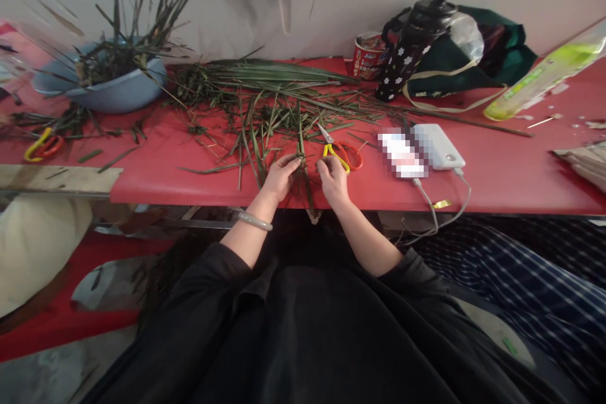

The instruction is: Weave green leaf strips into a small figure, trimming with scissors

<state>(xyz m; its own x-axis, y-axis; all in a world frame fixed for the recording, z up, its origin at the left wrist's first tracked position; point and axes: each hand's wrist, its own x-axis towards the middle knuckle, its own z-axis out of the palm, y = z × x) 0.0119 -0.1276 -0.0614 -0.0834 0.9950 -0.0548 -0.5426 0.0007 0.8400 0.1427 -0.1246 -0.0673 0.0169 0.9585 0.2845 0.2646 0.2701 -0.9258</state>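
My left hand point(280, 178) is closed in a pinch on a thin green leaf stalk point(301, 139) at the near edge of the red table point(497, 170). My right hand point(332, 178) is curled just to the right of the same stalk, its fingertips close to my left hand; whether it grips the stalk I cannot tell. Yellow-and-red scissors point(341, 153) lie on the table right behind my right hand. A loose heap of long green leaves point(255, 95) spreads across the table beyond both hands. A bangle sits on my left wrist.
A blue basin point(106, 85) full of leaf stalks stands at the back left, with a second pair of scissors point(43, 145) near it. A white power bank point(438, 146) with a cable, a dark bottle point(416, 38), a red cup point(368, 55) and a green bag point(478, 53) sit to the right.
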